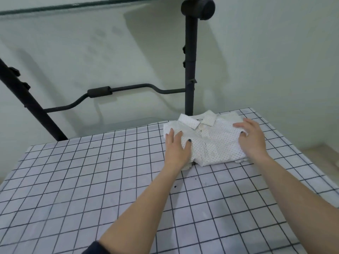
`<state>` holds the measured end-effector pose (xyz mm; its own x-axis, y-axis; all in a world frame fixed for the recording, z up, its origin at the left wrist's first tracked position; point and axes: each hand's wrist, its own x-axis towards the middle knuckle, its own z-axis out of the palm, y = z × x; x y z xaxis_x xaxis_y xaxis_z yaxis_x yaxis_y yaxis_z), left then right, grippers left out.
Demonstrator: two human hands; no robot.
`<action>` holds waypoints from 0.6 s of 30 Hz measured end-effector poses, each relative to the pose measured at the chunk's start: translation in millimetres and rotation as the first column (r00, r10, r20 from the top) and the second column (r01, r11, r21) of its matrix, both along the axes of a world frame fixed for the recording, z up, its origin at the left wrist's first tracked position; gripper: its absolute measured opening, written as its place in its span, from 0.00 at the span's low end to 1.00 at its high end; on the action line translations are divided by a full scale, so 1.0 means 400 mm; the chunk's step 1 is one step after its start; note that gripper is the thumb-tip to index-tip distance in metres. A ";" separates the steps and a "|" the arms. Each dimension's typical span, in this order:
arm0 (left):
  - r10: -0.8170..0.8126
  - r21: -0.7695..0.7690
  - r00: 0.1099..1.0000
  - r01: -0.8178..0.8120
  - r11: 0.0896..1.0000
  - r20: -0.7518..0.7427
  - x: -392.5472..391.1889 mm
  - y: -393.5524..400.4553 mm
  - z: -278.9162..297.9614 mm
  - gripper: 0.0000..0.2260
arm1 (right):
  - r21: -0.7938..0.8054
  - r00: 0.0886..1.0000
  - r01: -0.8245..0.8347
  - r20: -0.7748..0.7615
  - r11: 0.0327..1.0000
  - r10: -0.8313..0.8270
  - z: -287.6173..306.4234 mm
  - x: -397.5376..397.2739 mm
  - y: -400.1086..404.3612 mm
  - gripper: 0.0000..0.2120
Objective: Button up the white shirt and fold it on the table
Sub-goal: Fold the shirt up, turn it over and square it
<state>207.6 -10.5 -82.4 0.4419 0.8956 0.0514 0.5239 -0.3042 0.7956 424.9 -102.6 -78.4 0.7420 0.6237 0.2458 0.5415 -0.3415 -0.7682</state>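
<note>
The white shirt (211,142), dotted with small dark specks, lies folded into a compact rectangle near the far right corner of the table (91,180), collar pointing away from me. My left hand (177,146) rests flat on the shirt's left edge, fingers spread. My right hand (254,137) lies flat on its right edge, fingers also spread. Neither hand grips the cloth; both press on top of it.
The table wears a white cloth with a dark grid. A black metal rack (189,70) with a curved crossbar (113,94) stands behind the table against a pale wall. The table's right edge drops off close to the shirt.
</note>
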 end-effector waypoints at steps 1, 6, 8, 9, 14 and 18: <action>-0.013 0.003 1.000 0.014 1.000 -0.023 0.011 0.008 -0.008 0.24 | -0.048 1.000 0.026 0.017 0.999 -0.025 -0.003 0.017 0.003 0.21; 0.010 0.085 0.927 0.024 0.996 -0.375 0.026 0.015 -0.071 0.25 | -0.395 0.954 0.137 0.298 0.908 -0.014 -0.031 0.035 0.022 0.21; 0.042 0.128 0.905 0.013 0.992 -0.422 0.020 0.008 -0.089 0.25 | -0.486 0.953 0.077 0.291 0.871 0.078 -0.062 0.012 0.023 0.28; 0.044 0.143 0.902 0.019 0.990 -0.429 0.017 0.005 -0.094 0.26 | -0.517 0.954 0.065 0.284 0.854 0.100 -0.083 0.001 0.017 0.29; -0.012 0.143 0.892 0.085 0.986 -0.452 -0.018 -0.007 -0.098 0.28 | -0.515 0.954 0.064 0.283 0.855 0.099 -0.105 -0.011 -0.001 0.29; -0.112 0.085 0.883 0.168 0.982 -0.455 -0.058 -0.021 -0.083 0.29 | -0.566 0.958 0.048 0.259 0.823 0.123 -0.072 -0.027 -0.003 0.29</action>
<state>184.3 -19.0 -115.5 0.5637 0.8221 -0.0796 0.7595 -0.4780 0.4412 414.2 -103.9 -107.3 0.6708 0.7410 0.0319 0.7201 -0.6404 -0.2673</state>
